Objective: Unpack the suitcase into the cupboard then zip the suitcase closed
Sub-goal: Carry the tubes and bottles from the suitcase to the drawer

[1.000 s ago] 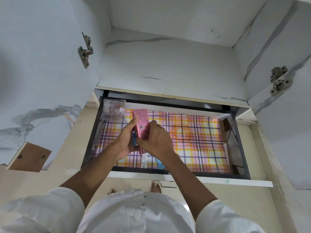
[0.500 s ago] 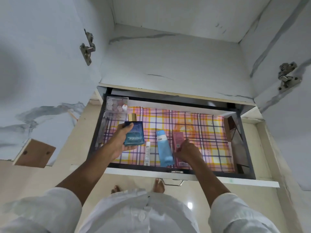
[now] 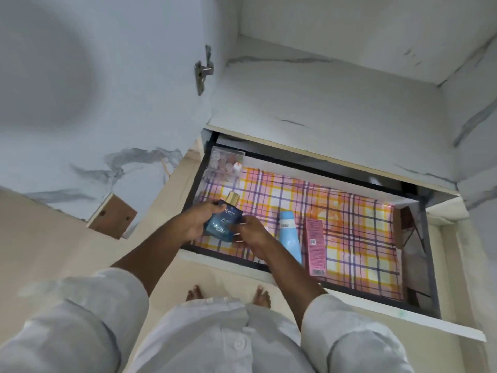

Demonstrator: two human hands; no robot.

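A blue bottle point(image 3: 222, 221) is held over the near left corner of the open drawer point(image 3: 427, 249): the left hand point(image 3: 197, 220) is wrapped round its left side, and its right edge is pinched by the right hand point(image 3: 251, 232). A blue tube point(image 3: 290, 239) and pink box point(image 3: 315, 246) are laid just right. Bare lining is left at the far side and right.
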